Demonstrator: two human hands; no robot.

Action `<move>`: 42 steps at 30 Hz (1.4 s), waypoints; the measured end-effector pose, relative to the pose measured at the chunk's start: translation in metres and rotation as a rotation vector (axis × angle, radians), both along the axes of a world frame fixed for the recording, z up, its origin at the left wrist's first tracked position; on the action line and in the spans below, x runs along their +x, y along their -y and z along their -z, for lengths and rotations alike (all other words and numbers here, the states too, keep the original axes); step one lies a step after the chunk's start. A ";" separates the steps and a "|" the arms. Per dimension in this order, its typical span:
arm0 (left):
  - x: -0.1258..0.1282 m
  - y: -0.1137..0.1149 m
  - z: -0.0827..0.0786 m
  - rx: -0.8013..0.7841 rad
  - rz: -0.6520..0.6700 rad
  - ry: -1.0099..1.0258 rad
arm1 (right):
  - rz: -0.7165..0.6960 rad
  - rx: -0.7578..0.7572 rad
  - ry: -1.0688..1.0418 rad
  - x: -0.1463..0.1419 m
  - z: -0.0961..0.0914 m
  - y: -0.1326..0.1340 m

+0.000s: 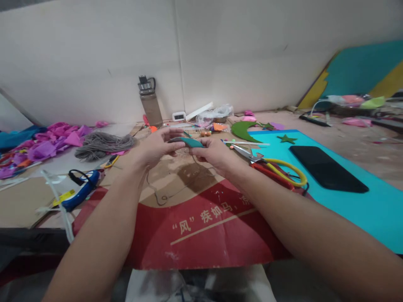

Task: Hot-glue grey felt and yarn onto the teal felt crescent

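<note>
Between my two hands, a small teal piece that looks like felt is held above the cardboard. My left hand pinches its left end between thumb and fingers, and my right hand grips its right end. A thin grey thread trails from near the hands and curls on the red and brown cardboard. To the right of my right hand lie scissors with yellow and red handles. Behind them is a dark green felt crescent. Whether a needle is in my fingers cannot be made out.
A bottle stands by the wall near a small white digital device. At left lie grey yarn, pink and purple scraps and a blue tool. A phone and green star rest on a turquoise sheet.
</note>
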State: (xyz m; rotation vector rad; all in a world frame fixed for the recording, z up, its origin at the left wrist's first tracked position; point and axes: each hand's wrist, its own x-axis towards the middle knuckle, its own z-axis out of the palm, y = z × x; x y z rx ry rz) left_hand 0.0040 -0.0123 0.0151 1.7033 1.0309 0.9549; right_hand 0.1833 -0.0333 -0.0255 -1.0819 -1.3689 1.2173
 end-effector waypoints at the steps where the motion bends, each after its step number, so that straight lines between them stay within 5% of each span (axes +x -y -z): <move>1: 0.001 0.000 0.000 0.043 -0.027 0.009 | -0.006 -0.034 -0.075 0.001 0.000 -0.001; 6: 0.004 -0.002 0.004 0.167 -0.102 -0.006 | 0.009 -0.135 -0.219 0.001 -0.002 -0.002; 14: 0.008 -0.003 0.009 0.113 -0.067 -0.063 | 0.015 -0.055 -0.060 0.000 -0.001 0.001; 18: 0.006 -0.002 0.007 0.029 -0.054 0.076 | 0.053 -0.182 -0.179 0.003 0.000 -0.004; 26: -0.002 -0.018 0.012 0.072 -0.343 0.240 | -0.017 -0.387 -0.004 -0.002 0.005 -0.018; 28: -0.002 -0.020 0.015 0.052 -0.302 0.224 | -0.001 -0.332 0.183 0.000 0.005 -0.017; 31: 0.002 -0.016 0.016 -0.019 -0.200 0.250 | 0.215 0.043 0.556 0.005 0.001 -0.011; 34: 0.010 -0.008 0.015 -0.099 -0.074 0.286 | 0.246 0.413 0.424 0.007 -0.007 -0.001; 38: 0.017 -0.002 0.016 -0.152 0.069 0.286 | -0.014 0.369 0.041 0.000 -0.016 0.008; 42: 0.015 -0.002 0.018 -0.163 0.129 0.245 | -0.085 0.294 -0.040 0.001 -0.018 0.007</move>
